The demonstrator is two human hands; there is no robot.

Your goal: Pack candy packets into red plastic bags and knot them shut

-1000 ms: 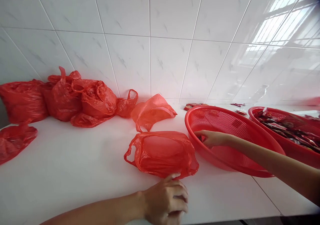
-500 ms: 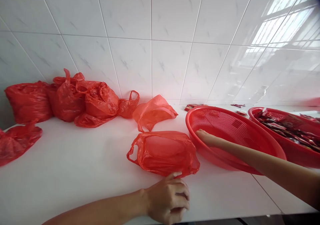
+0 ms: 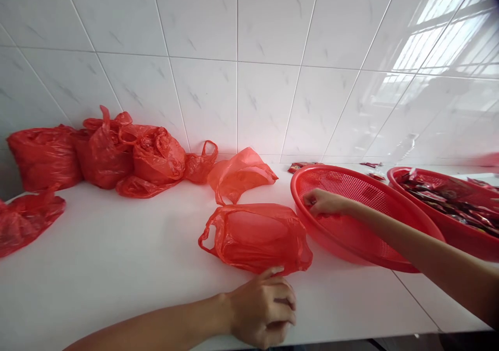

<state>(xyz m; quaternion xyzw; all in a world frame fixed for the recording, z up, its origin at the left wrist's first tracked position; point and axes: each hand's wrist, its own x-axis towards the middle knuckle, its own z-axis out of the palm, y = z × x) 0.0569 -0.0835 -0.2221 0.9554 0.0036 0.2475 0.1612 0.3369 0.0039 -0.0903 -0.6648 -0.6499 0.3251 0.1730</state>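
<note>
Our two bare hands work apart at a white tabletop: the left hand beside an open red plastic bag, the right hand inside a red basket. On the left, our fingers are loosely curled, the uppermost laid against the bag's near edge; we cannot tell whether any plastic is pinched. On the right, our fingers are bent and close together near the basket's inner left side, and we cannot tell whether they hold anything. The bag lies mouth up in front of us, its handles to either side, just left of the basket. At far right, a second basket holds a heap of small shiny packets. Behind the bag we see a loose red bag, and to its left a row of bulging red bags along the tiled wall.
</note>
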